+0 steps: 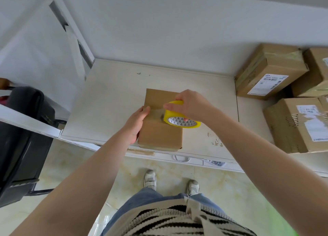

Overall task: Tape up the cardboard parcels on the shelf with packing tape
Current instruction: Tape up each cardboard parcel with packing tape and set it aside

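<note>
— What does the parcel sit on?
— A cream shelf (pixel 110 100), scuffed, with chipped spots to the right of the parcel (pixel 160 132). The parcel lies near the front edge, roughly mid-shelf.
— And the hands?
— The left hand (pixel 135 124) lies with straight fingers against the parcel's left side. The right hand (pixel 189 105) is curled round a yellow tape roll (pixel 179 117) resting on the parcel's top, a clear strip running left from it across the cardboard.
— Anything else around the parcel?
— Well to its right, other cardboard boxes (pixel 269 72) with labels, stacked against a white wall (pixel 159 31). To its left, a white upright (pixel 71 27) and a black case (pixel 21 129). Below, a pale tiled floor (pixel 221 184).
</note>
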Available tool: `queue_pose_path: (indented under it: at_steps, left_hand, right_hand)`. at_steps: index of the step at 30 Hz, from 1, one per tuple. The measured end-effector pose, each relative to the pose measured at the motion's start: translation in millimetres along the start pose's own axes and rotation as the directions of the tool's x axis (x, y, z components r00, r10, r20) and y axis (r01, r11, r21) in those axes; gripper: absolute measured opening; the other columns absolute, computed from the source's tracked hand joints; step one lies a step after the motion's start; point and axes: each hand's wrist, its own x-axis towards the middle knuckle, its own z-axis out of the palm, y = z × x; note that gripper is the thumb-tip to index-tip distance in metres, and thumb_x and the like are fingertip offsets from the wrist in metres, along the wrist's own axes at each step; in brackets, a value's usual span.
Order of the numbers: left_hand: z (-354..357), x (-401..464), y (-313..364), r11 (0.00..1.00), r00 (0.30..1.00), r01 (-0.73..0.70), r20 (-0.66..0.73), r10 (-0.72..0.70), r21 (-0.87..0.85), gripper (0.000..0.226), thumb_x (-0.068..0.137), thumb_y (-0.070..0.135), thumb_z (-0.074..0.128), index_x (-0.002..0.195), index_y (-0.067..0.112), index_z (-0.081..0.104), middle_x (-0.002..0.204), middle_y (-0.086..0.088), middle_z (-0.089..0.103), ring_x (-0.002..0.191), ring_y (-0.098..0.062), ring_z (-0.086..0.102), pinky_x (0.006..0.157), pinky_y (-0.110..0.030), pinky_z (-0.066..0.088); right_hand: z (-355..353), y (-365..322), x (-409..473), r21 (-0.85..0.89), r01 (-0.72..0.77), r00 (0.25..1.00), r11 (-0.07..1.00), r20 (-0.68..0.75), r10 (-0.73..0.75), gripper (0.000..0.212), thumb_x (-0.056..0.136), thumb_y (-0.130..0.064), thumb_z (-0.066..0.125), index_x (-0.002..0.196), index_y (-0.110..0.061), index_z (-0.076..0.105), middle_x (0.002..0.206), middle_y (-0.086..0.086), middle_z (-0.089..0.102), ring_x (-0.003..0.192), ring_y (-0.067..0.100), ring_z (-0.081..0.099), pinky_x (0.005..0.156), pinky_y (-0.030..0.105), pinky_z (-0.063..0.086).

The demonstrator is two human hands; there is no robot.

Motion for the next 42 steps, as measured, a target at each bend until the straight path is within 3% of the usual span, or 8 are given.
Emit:
queue_pose_path:
  at_steps: [4,10,15,20,26,38,40,42]
  left_hand:
    - [5,0,-6,0.962,0.990,-0.108,-0.059,0.127,0.250,0.033,0.100,0.047,0.049,0.123,0.027,0.060,0.107,0.011,0.065,0.099,-0.008,0.058,0.082,-0.026,0.040]
    - [1,5,-9,0.950,0.978,-0.138,-0.112,0.175,0.278,0.036,0.100,0.046,0.050,0.125,0.023,0.063,0.110,0.011,0.064,0.104,-0.011,0.055,0.089,-0.029,0.036]
    - [5,5,-10,0.934,0.966,-0.165,-0.137,0.217,0.318,0.026,0.101,0.044,0.050,0.116,0.027,0.063,0.098,0.015,0.065,0.090,-0.003,0.057,0.073,-0.019,0.041]
    - [4,5,-11,0.927,0.968,-0.166,-0.125,0.219,0.337,0.020,0.100,0.047,0.049,0.103,0.035,0.064,0.095,0.002,0.065,0.083,-0.017,0.055,0.071,-0.027,0.043]
    - [5,2,-5,0.927,0.981,-0.135,-0.086,0.176,0.350,0.029,0.090,0.041,0.069,0.115,0.028,0.064,0.098,0.018,0.066,0.090,0.001,0.060,0.069,-0.016,0.043]
    - [36,3,-13,0.957,0.973,-0.128,-0.151,0.172,0.260,0.054,0.087,0.041,0.072,0.135,0.024,0.054,0.115,0.012,0.065,0.114,-0.016,0.061,0.077,-0.023,0.047]
    - [38,5,-9,0.901,0.972,-0.102,-0.152,0.181,0.422,0.087,0.087,0.047,0.070,0.155,0.020,0.023,0.153,-0.003,0.040,0.141,-0.024,0.039,0.107,-0.034,0.040]
    - [43,4,-5,0.696,0.950,-0.069,-0.167,0.265,0.715,0.099,0.093,0.049,0.060,0.157,0.017,-0.008,0.166,-0.010,-0.005,0.152,-0.026,0.006,0.122,-0.042,0.009]
  right_hand:
    - [-3,-5,3,-0.048,0.027,1.000,0.998,0.015,-0.026,0.052,0.085,-0.067,0.056,0.064,-0.019,0.050,0.062,0.000,0.055,0.055,0.017,0.056,0.055,0.028,0.036]
    - [-25,33,2,-0.141,0.028,1.000,0.990,0.008,-0.028,0.059,0.081,-0.066,0.061,0.061,-0.011,0.053,0.060,0.002,0.050,0.058,0.019,0.048,0.056,0.030,0.037]
    - [-9,73,1,-0.070,-0.096,0.993,0.993,0.057,0.100,0.062,0.081,-0.065,0.063,0.074,-0.003,0.064,0.066,0.006,0.056,0.060,0.020,0.054,0.056,0.029,0.039]
    - [11,91,9,0.042,-0.174,0.982,0.984,0.081,0.170,0.064,0.074,-0.069,0.066,0.070,-0.006,0.061,0.062,0.004,0.053,0.057,0.020,0.056,0.058,0.028,0.040]
    - [26,97,16,0.075,-0.210,0.973,0.975,0.111,0.201,0.075,0.070,-0.075,0.064,0.084,-0.002,0.067,0.069,0.011,0.065,0.058,0.020,0.065,0.064,0.030,0.049]
    - [7,114,24,-0.057,-0.203,0.974,0.978,0.095,0.207,0.065,0.070,-0.075,0.065,0.061,-0.012,0.055,0.059,0.001,0.053,0.059,0.019,0.054,0.059,0.029,0.039]
    - [5,115,26,-0.119,-0.191,0.974,0.974,0.100,0.203,0.068,0.070,-0.078,0.063,0.063,-0.011,0.056,0.059,0.003,0.053,0.058,0.019,0.053,0.059,0.030,0.039]
    - [6,116,27,-0.159,-0.183,0.975,0.970,0.096,0.200,0.068,0.070,-0.079,0.062,0.063,-0.011,0.056,0.060,0.003,0.054,0.058,0.019,0.054,0.059,0.031,0.040]
